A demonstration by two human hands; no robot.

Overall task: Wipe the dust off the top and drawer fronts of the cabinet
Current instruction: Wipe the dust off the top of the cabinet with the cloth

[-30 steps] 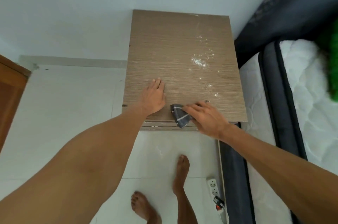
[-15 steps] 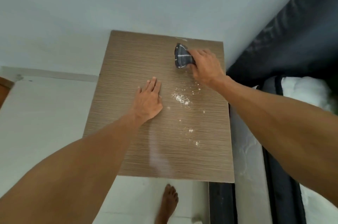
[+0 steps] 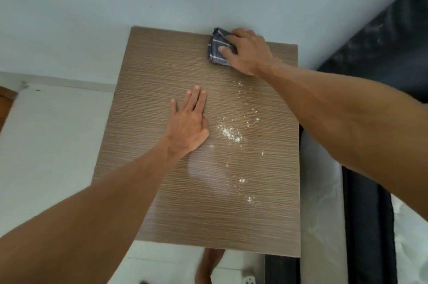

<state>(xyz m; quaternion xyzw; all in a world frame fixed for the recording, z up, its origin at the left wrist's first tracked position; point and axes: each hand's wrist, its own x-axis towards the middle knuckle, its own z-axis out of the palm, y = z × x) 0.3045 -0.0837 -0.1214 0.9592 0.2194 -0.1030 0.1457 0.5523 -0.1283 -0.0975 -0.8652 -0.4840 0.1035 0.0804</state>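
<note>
The cabinet top [image 3: 162, 70] is brown wood grain, seen from above against a pale wall. White dust [image 3: 229, 133] is scattered over its right half. My right hand [image 3: 249, 52] presses a folded dark grey cloth with white stripes [image 3: 216, 46] flat at the far edge of the top, close to the wall. My left hand [image 3: 188, 126] lies palm down near the middle, fingers together, just left of the biggest dust patch. The drawer fronts are hidden below the top.
A mattress [image 3: 322, 191] with a dark fabric edge [image 3: 366, 214] runs along the cabinet's right side. White floor tiles [image 3: 58, 144] lie to the left. A foot [image 3: 208, 265] and a white power strip [image 3: 249, 280] show below the front edge.
My right hand carried the cloth from the front edge to the far edge by the wall. My view moved closer over the top. The left hand stayed pressed in place.
</note>
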